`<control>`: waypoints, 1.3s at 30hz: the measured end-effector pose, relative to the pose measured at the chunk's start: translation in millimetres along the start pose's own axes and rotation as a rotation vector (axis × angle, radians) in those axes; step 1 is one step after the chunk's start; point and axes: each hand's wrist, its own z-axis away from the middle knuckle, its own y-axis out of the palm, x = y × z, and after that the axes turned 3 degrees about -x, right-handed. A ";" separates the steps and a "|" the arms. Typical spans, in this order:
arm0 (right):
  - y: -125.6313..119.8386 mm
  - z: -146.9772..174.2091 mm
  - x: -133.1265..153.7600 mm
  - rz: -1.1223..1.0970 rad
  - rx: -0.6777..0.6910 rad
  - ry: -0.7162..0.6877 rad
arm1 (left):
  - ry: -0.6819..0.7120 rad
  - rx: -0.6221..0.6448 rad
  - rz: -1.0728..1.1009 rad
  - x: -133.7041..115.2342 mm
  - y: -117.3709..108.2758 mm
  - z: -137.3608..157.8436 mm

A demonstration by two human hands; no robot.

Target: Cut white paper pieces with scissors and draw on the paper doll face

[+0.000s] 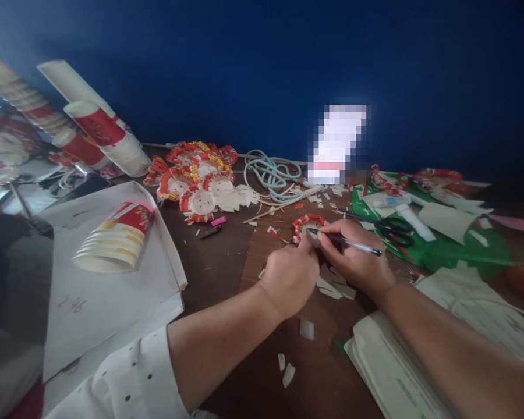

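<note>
My right hand point(360, 256) grips a clear pen with a black cap end point(358, 245), its tip pointing down at a small round paper piece point(309, 221) with a curled red-and-white rim. My left hand point(290, 276) is closed with its fingertips at the near edge of that piece, partly covering it. White paper scraps point(329, 288) lie just under and beside the hands. Black-handled scissors point(397, 231) rest to the right of my right hand.
Similar round pieces point(203, 201) are heaped at the back left, beside a coiled pale-blue cable point(273, 174). A lit phone point(338, 142) leans on the blue wall. Stacked paper cups point(117, 241) lie on a white box point(157, 279). Glue sticks point(414, 222) lie on green sheet point(445, 253).
</note>
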 end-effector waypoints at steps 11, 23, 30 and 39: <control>-2.0 -0.5 1.3 0.001 0.028 -0.019 | -0.002 0.001 0.014 0.3 0.1 -0.2; -0.9 -0.8 0.7 0.002 0.020 -0.015 | -0.012 0.012 0.023 -0.4 -1.8 -0.6; -1.1 -0.2 -0.2 -0.013 0.024 -0.014 | -0.010 0.008 0.035 -0.1 -0.9 -0.5; -0.7 0.4 -1.8 0.007 0.029 -0.034 | -0.014 0.012 0.033 0.9 -2.7 0.1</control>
